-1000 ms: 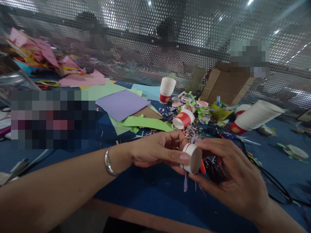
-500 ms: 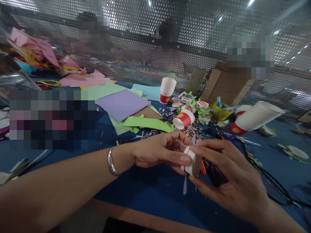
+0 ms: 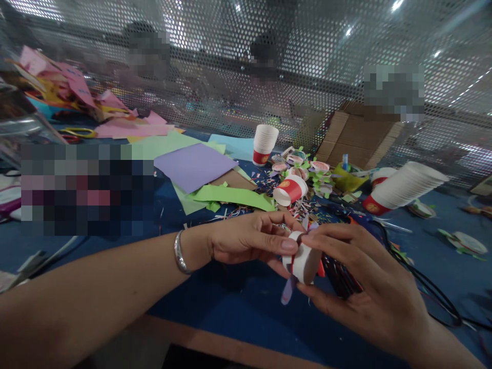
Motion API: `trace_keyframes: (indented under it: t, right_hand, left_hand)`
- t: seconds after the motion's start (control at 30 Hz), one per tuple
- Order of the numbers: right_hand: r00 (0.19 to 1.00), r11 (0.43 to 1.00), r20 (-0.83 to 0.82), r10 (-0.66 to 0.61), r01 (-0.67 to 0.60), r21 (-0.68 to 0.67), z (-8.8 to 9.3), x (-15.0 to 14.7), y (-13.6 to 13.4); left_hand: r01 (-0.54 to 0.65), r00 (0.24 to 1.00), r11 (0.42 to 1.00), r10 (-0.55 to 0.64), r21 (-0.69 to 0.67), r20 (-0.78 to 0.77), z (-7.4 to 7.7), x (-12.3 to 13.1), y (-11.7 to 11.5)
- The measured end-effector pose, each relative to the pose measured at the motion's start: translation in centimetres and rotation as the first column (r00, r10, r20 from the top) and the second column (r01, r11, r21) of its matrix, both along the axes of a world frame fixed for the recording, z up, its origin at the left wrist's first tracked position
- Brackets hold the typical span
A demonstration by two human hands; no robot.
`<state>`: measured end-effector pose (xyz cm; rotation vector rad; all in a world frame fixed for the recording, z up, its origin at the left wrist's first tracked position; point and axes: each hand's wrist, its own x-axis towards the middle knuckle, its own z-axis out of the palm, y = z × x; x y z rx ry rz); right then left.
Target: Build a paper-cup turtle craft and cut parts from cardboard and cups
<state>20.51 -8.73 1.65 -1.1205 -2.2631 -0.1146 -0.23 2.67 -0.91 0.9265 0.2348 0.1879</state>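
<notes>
Above the near side of the blue table, my left hand (image 3: 261, 243) pinches the left side of a small white cut paper cup piece (image 3: 305, 264) between thumb and fingers. From the other side my right hand (image 3: 369, 287) grips the same piece, its fingers curved over the top and the thumb beneath. The piece looks like two short white sections, one against the other, with a dark gap between them. A purple paper strip (image 3: 286, 291) sticks out below, and more purple paper shows above. My left fingertips are partly hidden behind the piece.
Paper scraps (image 3: 265, 177) lie beyond my hands, beside a tipped red-and-white paper cup (image 3: 291, 190). Cup stacks (image 3: 265, 145) stand behind and to the right. Coloured sheets (image 3: 198, 165) spread to the left. Black cables (image 3: 418, 277) run at right. A perforated metal screen (image 3: 215, 82) backs the table.
The white cup piece has turned slightly, and the gap between its two sections shows wider. The purple strip beneath has swung to the left. Both hands keep hold of the piece.
</notes>
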Motion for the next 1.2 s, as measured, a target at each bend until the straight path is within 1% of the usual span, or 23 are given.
trace_keyframes:
  t: [0.13,0.33,0.5,0.6,0.83,0.97,1.07,1.2]
  right_hand:
    - [1.0,1.0,-0.002,0.005,-0.005,-0.023,-0.2,-0.1,0.1]
    - [1.0,1.0,0.002,-0.001,0.001,-0.007,-0.3,0.2,0.1]
    - [0.999,0.999,0.013,-0.039,0.04,-0.002,-0.6,0.1,0.3]
    - [0.998,0.998,0.008,-0.066,0.066,-0.007,-0.7,0.1,0.3]
    - [0.994,0.993,0.005,-0.114,0.114,-0.03,-0.8,0.3,0.1]
    - [0.994,0.993,-0.003,-0.112,0.112,-0.041,-0.7,0.4,0.3]
    - [0.991,0.988,-0.02,-0.135,0.133,-0.078,-0.7,0.5,0.4]
    - [0.982,0.969,-0.094,-0.161,0.139,-0.202,-0.6,0.4,0.5]
  left_hand:
    - [-0.003,1.0,1.0,0.003,0.004,-0.014,0.1,-0.1,0.0]
    - [-0.035,0.999,0.999,0.036,0.032,-0.029,0.3,-0.2,0.0]
    - [-0.074,0.996,0.994,0.078,0.08,-0.047,0.5,-0.1,0.0]
    - [-0.076,0.995,0.992,0.083,0.102,-0.06,0.5,-0.1,-0.1]
    - [-0.083,0.989,0.992,0.094,0.094,-0.117,0.7,-0.1,-0.3]
    - [-0.091,0.987,0.99,0.104,0.109,-0.12,0.9,0.2,-0.9]
    - [-0.107,0.984,0.984,0.126,0.144,-0.126,1.0,0.4,-1.5]
    - [-0.196,0.962,0.952,0.233,0.237,-0.139,1.2,0.6,-2.2]
